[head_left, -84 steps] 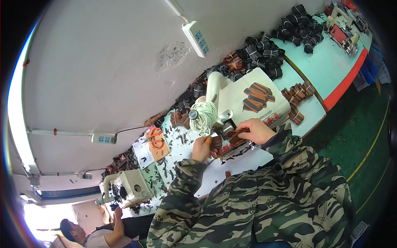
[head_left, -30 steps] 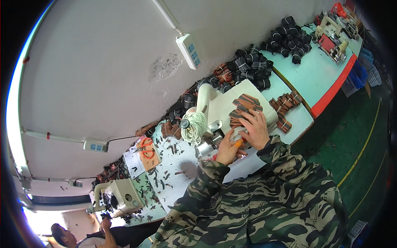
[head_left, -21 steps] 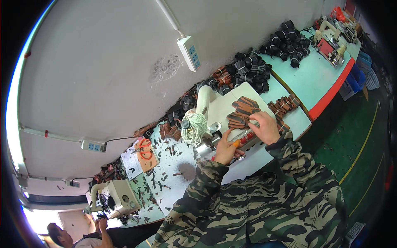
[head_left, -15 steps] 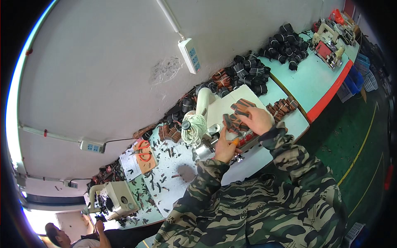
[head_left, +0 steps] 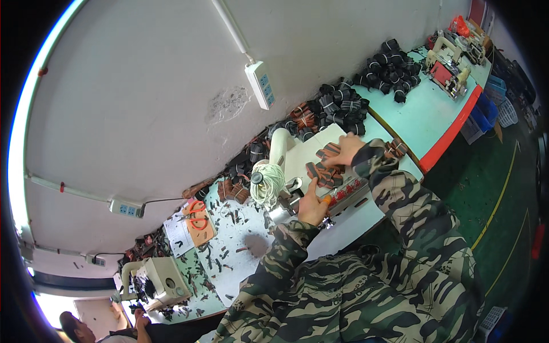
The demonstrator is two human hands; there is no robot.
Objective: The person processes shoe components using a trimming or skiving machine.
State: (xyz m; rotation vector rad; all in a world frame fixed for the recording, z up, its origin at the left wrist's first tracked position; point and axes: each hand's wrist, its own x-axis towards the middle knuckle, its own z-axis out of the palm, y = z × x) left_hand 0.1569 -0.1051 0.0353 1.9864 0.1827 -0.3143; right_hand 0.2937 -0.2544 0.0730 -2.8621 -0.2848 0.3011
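Small pieces striped brown and dark grey (head_left: 323, 174) lie in a loose pile on the cream bed of a sewing machine (head_left: 301, 155). My left hand (head_left: 312, 209) is at the near side of this pile, its index finger stretched out against the pieces. Something orange shows by its thumb. At the pile's far side, my right hand (head_left: 349, 150) has thumb and fingers around more of the striped pieces (head_left: 328, 151); its fingertips are partly hidden. Pale green cord (head_left: 267, 184) hangs wound at the machine's left end.
Tied black bundles (head_left: 343, 106) line the wall behind the machine. A brown bundle (head_left: 396, 148) lies beyond my right sleeve. Orange-handled scissors (head_left: 198, 215) rest on the table to the left amid dark scraps. Another machine (head_left: 160, 280) and a person (head_left: 77, 328) are at far left.
My right hand has shifted up and slightly left over the pieces, and its sleeve now covers most of the brown bundles at the right. My left hand stays nearly in place.
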